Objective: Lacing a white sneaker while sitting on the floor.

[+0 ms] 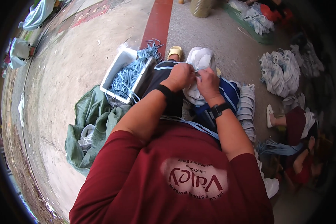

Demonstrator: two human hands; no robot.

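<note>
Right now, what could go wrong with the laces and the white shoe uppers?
Tangling: the light blue laces heaped past the rim of the white box could knot or spill. Snagging: the loose strands across the lap might catch on a forearm. Slipping: the white shoe uppers at the left hand and right hand could shift if either grip loosens.

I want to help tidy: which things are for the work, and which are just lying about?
Seemingly for the work:
white shoe pieces, at the left hand and right hand
blue laces
white box

Seemingly just lying about:
yellowish tub
light-blue cover
</note>
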